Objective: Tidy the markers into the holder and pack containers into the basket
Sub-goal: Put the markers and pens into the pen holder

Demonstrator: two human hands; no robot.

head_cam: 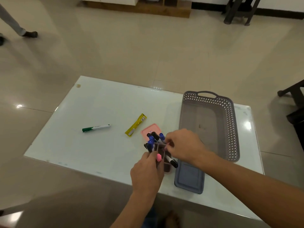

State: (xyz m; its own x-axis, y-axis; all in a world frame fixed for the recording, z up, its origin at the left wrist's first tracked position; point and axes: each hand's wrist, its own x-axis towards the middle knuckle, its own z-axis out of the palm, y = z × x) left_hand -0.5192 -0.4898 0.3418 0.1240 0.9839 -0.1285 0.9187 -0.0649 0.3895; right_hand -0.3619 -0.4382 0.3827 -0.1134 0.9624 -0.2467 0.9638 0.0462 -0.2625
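A brown compartmented marker holder (162, 149) stands on the white table (102, 145), with several blue-capped markers (150, 141) and black-capped markers (155, 135) in it. A pink-capped marker (159, 157) and another black-capped marker (173, 162) lean out at its near side. My left hand (146, 175) grips the holder's near left side. My right hand (182, 145) pinches a thin pink pen (166, 145) over the holder's top. A green marker (96, 128) lies loose at the left. The grey perforated basket (230, 129) stands empty at the right.
A yellow packet (136, 125) and a pink container (150, 130) lie just behind the holder. A blue-grey container (189, 177) sits by the table's near edge, in front of the basket. Another person's leg and shoe (28, 33) are on the floor at far left; dark chairs (294, 102) stand at the right.
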